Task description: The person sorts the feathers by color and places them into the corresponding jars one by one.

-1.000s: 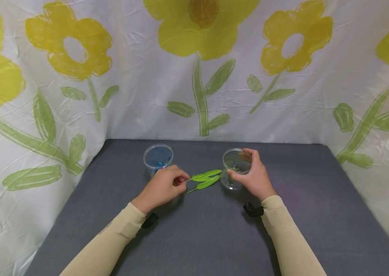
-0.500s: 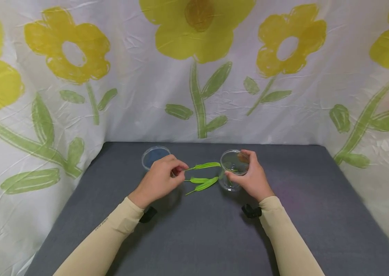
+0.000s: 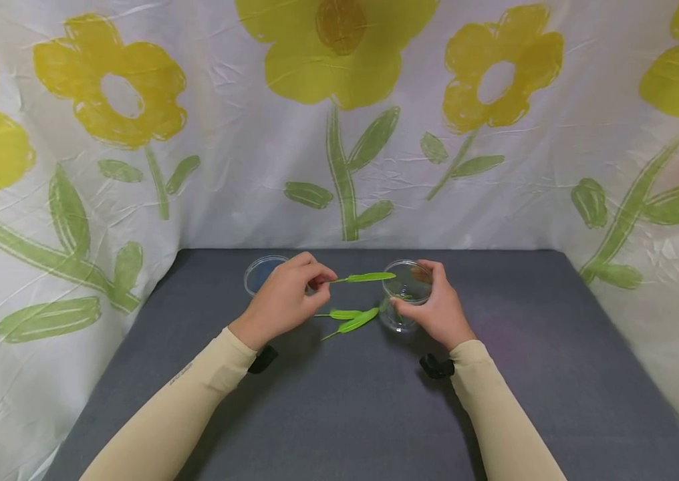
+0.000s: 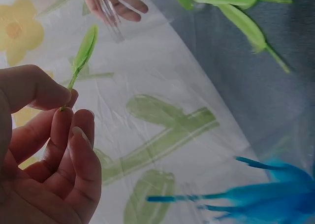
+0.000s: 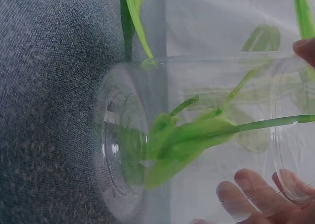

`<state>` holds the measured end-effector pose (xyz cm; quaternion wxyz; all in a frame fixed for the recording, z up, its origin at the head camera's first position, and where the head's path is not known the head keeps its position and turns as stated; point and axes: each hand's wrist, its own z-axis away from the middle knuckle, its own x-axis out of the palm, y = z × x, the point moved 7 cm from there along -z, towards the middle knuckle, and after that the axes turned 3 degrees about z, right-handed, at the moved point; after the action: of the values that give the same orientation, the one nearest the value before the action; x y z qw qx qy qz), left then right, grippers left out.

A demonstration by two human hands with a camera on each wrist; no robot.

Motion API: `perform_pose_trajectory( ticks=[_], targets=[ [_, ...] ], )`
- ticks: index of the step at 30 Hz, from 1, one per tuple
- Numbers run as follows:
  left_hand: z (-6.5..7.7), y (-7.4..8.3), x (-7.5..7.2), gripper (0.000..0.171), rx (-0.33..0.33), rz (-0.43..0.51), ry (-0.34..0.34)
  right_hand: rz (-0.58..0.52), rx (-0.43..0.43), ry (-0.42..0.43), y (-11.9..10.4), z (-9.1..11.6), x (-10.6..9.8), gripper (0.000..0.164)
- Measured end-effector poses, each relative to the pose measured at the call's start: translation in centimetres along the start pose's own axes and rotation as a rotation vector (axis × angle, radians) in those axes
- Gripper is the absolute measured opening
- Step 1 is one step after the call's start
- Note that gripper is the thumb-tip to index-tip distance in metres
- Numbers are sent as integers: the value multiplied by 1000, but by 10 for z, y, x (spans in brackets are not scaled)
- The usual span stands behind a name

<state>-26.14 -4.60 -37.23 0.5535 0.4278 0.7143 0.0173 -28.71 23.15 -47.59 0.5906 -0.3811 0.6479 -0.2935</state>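
Observation:
My left hand [image 3: 288, 294] pinches the thin quill of a green feather [image 3: 372, 276] between thumb and fingertips. The feather is held level above the table, its tip at the rim of a clear plastic jar [image 3: 389, 308]. Around this upright jar curls my right hand [image 3: 438, 310]. Several green feathers [image 5: 192, 135] stand in it with their quills upward, seen through its wall in the right wrist view. Between the hands, two more green feathers [image 3: 356, 322] lie on the table, their quills pointing left.
A second clear jar [image 3: 246, 280] stands behind my left hand and is partly hidden by it. Blue feathers [image 4: 275, 197] show in that jar in the left wrist view. Past the grey tabletop's [image 3: 339, 414] far edge hangs a white flower-print cloth [image 3: 225, 167].
My left hand has lifted one green feather off the table and carried it up and right to the jar's rim. The right hand keeps holding the jar in place.

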Motion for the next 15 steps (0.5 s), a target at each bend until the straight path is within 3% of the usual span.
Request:
perform_pose_trajectory(
  ticks=[15],
  targets=[
    [-20,15,9,19,34,-42,-22,4,-4,27,2,0,-3,101]
  ],
)
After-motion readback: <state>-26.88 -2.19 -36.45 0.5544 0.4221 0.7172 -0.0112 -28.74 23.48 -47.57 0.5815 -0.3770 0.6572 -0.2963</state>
